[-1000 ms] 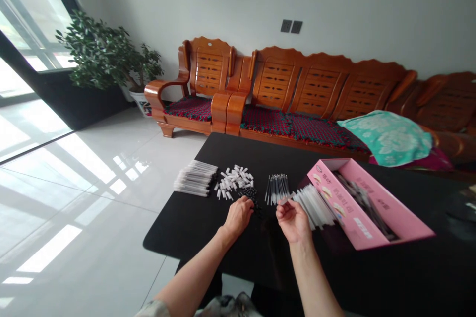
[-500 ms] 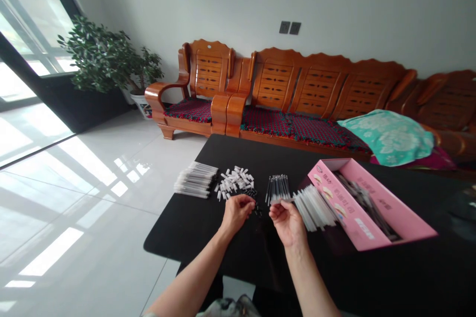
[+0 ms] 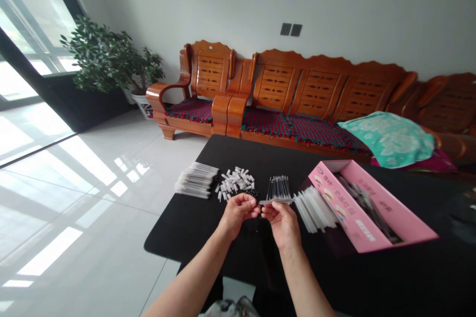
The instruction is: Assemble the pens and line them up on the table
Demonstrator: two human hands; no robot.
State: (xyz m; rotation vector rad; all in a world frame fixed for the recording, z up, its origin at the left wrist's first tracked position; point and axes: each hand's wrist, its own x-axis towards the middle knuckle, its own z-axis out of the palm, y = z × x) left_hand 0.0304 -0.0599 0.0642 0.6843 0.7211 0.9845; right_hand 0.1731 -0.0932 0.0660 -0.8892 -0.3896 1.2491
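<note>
Head view: the right hand point(image 3: 283, 219) pinches a clear pen tube point(image 3: 279, 201) between thumb and fingertips, just above the black table point(image 3: 193, 230). The tube's long axis is nearly level and runs left-right across the view. Its right end points at the fanned pile of tubes point(image 3: 315, 207), its left end at the left hand point(image 3: 238, 210). The left hand's fingertips are pressed together right at that left end; I cannot tell if a small part sits in the pinch. Behind the hands I see a refill bundle point(image 3: 278, 188), a white cap heap point(image 3: 236, 181) and a tube bundle point(image 3: 196, 180). The pink box point(image 3: 375, 218) lies right, just beside the fanned pile. The table's near edge runs under the forearms, its left edge well apart. Room to move: the table strip under the wrists.
</note>
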